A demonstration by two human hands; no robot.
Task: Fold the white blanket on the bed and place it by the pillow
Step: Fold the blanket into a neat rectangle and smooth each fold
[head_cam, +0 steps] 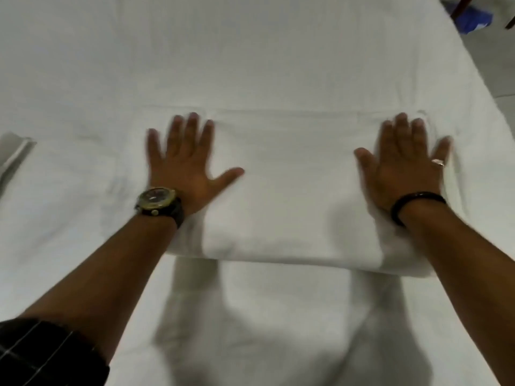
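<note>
Both hands lie flat with the fingers spread wide, palms down, and they grip nothing: the left hand (185, 165) presses on the left part of the white blanket (289, 196) and the right hand (404, 165) presses on its right end. The blanket is already folded into a thick rectangle that lies across the bed (250, 51) in the middle of the view, with its rounded fold edge on the near side and a straight edge on the far side, just past the fingertips. To the left of the left hand, lower white layers continue, and I cannot tell if they belong to the blanket or to the sheet. I judge that the step in hand is to flatten and smooth the folded bundle, so the folding looks nearly finished and the placing is not yet done. At the left edge of the view there is a pale object (14, 154) which may be a corner of the pillow, but it is too little visible to be sure. The next move calls for both hands to slide under or around the bundle, to lift it without opening the layers, and to carry it toward the pillow. The left wrist wears a watch (157, 203), the right wrist a black band (415, 203), and a ring (438, 162) sits on a right finger. At the far right corner some blue thing (471, 20) lies on the floor beside the bed.
</note>
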